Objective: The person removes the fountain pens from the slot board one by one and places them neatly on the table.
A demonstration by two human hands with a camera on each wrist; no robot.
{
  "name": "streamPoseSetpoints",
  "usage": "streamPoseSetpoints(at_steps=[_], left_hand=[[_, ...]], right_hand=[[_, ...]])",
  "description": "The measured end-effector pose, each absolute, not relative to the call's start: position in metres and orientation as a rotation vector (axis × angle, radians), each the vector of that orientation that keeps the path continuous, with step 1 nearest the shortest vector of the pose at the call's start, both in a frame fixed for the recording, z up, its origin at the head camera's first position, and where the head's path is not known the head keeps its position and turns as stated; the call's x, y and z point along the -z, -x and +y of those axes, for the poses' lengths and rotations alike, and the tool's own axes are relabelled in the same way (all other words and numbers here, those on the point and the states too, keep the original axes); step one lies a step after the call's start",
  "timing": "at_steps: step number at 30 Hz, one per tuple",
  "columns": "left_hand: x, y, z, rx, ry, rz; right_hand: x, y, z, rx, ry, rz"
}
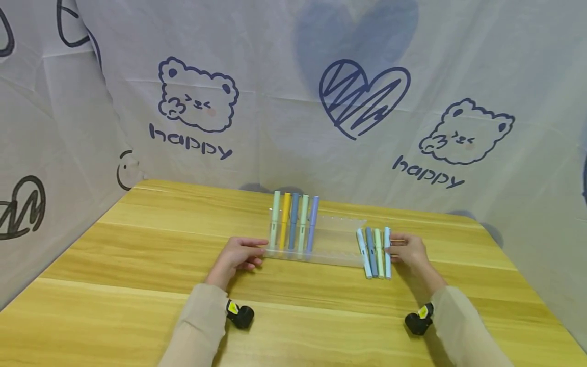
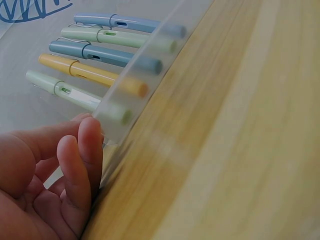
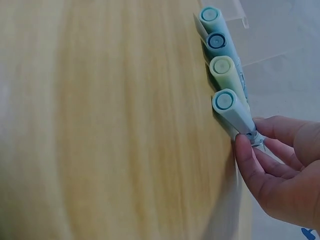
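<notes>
A clear plastic pen stand [image 1: 341,235] bears several capped pens side by side at its left: a pale green pen [image 1: 275,219], a yellow pen [image 1: 285,219], a blue pen [image 1: 293,221], another pale green pen [image 1: 303,224] and a lilac pen [image 1: 313,224]. My left hand [image 1: 239,255] grips the stand's left end, its fingertips at the corner in the left wrist view. Right of the stand, several more pens lie in a row. My right hand [image 1: 409,251] pinches the outermost, a light blue pen [image 3: 234,111], between thumb and fingers.
Beside the held pen lie a pale green pen [image 1: 378,252], a blue pen [image 1: 371,252] and another light blue pen [image 1: 364,253], close to the stand's right end. The wooden table [image 1: 312,311] meets a hanging white cloth [image 1: 275,102] with drawings behind.
</notes>
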State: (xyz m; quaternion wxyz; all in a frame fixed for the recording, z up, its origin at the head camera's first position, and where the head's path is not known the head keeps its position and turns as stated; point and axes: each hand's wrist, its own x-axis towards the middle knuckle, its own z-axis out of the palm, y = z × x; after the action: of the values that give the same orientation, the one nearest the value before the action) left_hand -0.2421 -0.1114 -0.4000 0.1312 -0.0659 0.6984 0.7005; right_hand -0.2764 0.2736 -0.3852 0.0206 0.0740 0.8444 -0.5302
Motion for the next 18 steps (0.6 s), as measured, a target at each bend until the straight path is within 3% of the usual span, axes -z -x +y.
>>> streamPoseSetpoints(at_steps=[18], left_hand=[[0.4013,0.2428,-0.111,-2.039,0.189,2.023]], right_hand=[[0.3888,0.2787,0.2743,1.559,-0.217,2.699]])
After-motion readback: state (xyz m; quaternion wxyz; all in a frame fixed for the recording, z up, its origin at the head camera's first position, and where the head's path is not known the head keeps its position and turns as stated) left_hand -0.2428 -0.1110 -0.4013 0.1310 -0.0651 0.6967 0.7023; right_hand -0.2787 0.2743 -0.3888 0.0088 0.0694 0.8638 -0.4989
